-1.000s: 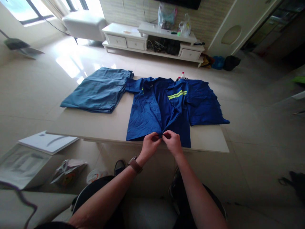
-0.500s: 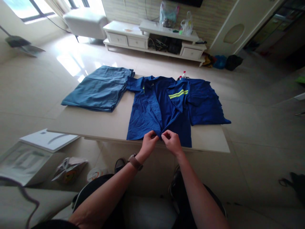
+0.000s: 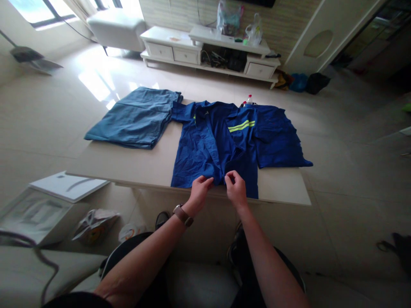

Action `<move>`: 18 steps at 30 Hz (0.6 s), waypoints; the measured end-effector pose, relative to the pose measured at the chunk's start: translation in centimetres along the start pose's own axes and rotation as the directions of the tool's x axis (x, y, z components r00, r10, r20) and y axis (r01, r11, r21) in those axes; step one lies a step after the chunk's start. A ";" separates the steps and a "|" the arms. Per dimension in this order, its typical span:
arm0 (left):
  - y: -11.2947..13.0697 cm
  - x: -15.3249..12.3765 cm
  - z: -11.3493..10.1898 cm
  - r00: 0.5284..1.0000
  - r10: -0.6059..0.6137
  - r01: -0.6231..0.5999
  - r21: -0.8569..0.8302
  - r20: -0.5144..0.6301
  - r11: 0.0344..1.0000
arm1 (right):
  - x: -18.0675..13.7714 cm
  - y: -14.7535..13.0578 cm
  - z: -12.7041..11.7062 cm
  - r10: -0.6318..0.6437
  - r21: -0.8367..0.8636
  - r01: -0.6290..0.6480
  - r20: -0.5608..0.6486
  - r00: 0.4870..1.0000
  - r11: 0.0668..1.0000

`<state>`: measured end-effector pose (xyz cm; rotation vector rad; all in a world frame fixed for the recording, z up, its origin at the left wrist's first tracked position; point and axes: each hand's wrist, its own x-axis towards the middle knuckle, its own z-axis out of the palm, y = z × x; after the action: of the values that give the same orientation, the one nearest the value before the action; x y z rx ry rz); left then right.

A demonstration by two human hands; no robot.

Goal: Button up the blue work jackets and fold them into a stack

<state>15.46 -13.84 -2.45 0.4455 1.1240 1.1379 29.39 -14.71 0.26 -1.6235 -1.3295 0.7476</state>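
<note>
A bright blue work jacket [image 3: 205, 149] with yellow reflective stripes [image 3: 241, 125] lies spread on a beige table [image 3: 135, 164], its front partly open. My left hand [image 3: 199, 192] pinches the left front edge near the hem at the table's near side. My right hand [image 3: 236, 188] pinches the right front edge just beside it. Both hands are closed on the cloth, a small gap apart. A brown watch sits on my left wrist.
A folded lighter blue garment [image 3: 136, 117] lies on the table's far left corner. A small bottle [image 3: 248, 99] stands behind the jacket. On the floor at left sit a white box [image 3: 48, 201] and a bag [image 3: 94, 222]. A white TV cabinet [image 3: 208, 55] stands along the far wall.
My hands have drawn slightly apart along the jacket's hem, still pinching its two front edges. The view has shifted up a little.
</note>
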 end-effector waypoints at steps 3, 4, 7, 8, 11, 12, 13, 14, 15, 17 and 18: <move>0.2 -0.2 -0.1 0.999 0.028 -0.028 0.039 0.023 0.999 | 0.3 0.4 -0.2 -0.012 -0.011 0.012 -0.017 1.000 1.000; 0.3 -0.3 -0.1 0.999 0.036 -0.037 0.053 0.031 0.998 | 0.3 0.6 -0.2 -0.006 -0.006 0.006 0.008 1.000 1.000; 0.1 -0.2 -0.4 0.998 0.057 -0.062 0.126 0.040 0.990 | 0.2 0.8 0.0 0.008 0.027 -0.011 0.123 0.992 1.000; 0.0 -0.2 -0.5 0.997 0.064 -0.070 0.157 0.040 0.985 | 0.1 0.8 0.1 0.008 0.034 -0.013 0.147 0.989 0.999; -0.2 0.0 -0.8 0.996 0.077 -0.085 0.222 0.046 0.971 | 0.0 0.8 0.3 0.018 0.042 -0.025 0.160 0.987 0.999; -0.2 0.1 -0.9 0.995 0.080 -0.090 0.235 0.052 0.968 | -0.1 0.8 0.3 0.024 0.045 -0.031 0.155 0.988 0.998; -0.2 0.1 -0.9 0.995 0.085 -0.097 0.249 0.058 0.964 | 0.0 0.9 0.3 0.028 0.049 -0.036 0.151 0.988 0.998; -0.2 0.1 -0.9 0.994 0.092 -0.106 0.263 0.064 0.959 | 0.0 0.9 0.3 0.031 0.054 -0.039 0.145 0.989 0.998; -0.1 0.0 -0.9 0.992 0.105 -0.119 0.278 0.066 0.953 | 0.0 0.9 0.3 0.034 0.059 -0.042 0.134 0.990 0.997; 0.1 -0.1 -0.9 0.989 0.131 -0.147 0.301 0.072 0.942 | 0.1 0.9 0.2 0.035 0.068 -0.042 0.108 0.994 0.997; 0.2 -0.1 -0.8 0.987 0.142 -0.158 0.306 0.076 0.939 | 0.1 0.9 0.1 0.033 0.071 -0.041 0.101 0.994 0.997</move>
<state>14.68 -14.09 -2.62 0.8150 1.2449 1.0756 29.69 -14.64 -0.59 -1.5737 -1.3297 0.9003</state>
